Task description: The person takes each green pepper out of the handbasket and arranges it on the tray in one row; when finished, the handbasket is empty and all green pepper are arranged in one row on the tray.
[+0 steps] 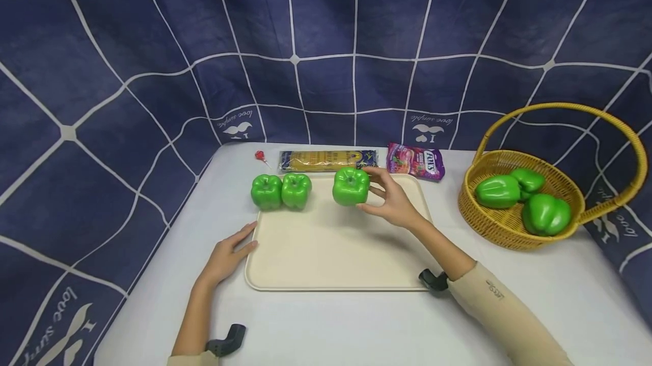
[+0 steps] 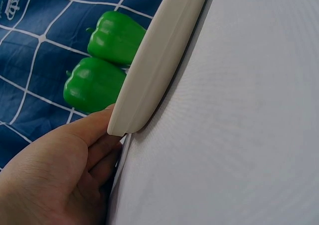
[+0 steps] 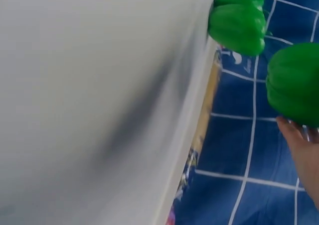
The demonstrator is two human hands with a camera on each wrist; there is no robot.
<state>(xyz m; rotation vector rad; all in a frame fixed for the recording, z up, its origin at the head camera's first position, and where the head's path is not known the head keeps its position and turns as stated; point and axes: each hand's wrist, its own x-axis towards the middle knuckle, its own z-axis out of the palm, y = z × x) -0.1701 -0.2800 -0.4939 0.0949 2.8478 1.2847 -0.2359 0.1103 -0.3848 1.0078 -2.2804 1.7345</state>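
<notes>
the right hand has loosely spread fingers on the side of a green pepper standing at the far edge of the cream tray; no clamp shows. the left hand lies flat, fingertips against the tray's left rim. glossy and likely light, hollow and slippery, the pepper is best cupped around its broad lobes. the purple snack bag has lettering too small to read; the backdrop reads "love simple".

Yellow woven wicker basket with hoop handle at bench right, three green peppers inside. Long yellow pasta packet, purple sweet bag, small red lollipop along far edge. White bench; navy grid-pattern cloth backdrop.
</notes>
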